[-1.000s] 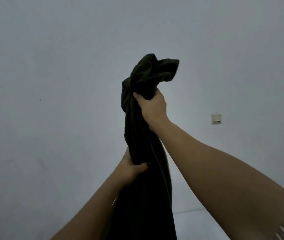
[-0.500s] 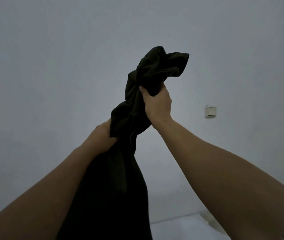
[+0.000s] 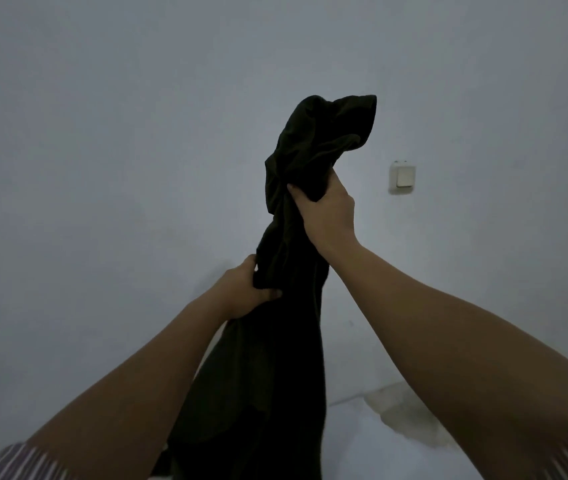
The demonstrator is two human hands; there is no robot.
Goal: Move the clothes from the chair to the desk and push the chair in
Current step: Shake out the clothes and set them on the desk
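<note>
Right hand (image 3: 327,211): clamped on bunched top of dark garment (image 3: 286,341), raised against wall (image 3: 102,168), beside switch (image 3: 403,177). Left hand (image 3: 246,289): clamped lower on a fold. Soft, limp, light, long; best gathered in bunches. Against half a second ago: left hand lower, further from right. Chair, desk unseen.

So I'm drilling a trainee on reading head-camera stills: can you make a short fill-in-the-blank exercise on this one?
1. Both hands grip one dark garment, and the ____ hand holds it higher up.
2. The left hand clutches the cloth ____ the right hand.
3. The pale switch is fixed to the ____.
4. The sleeve at the left arm has a ____ pattern.

Missing words: right; below; wall; striped
</note>
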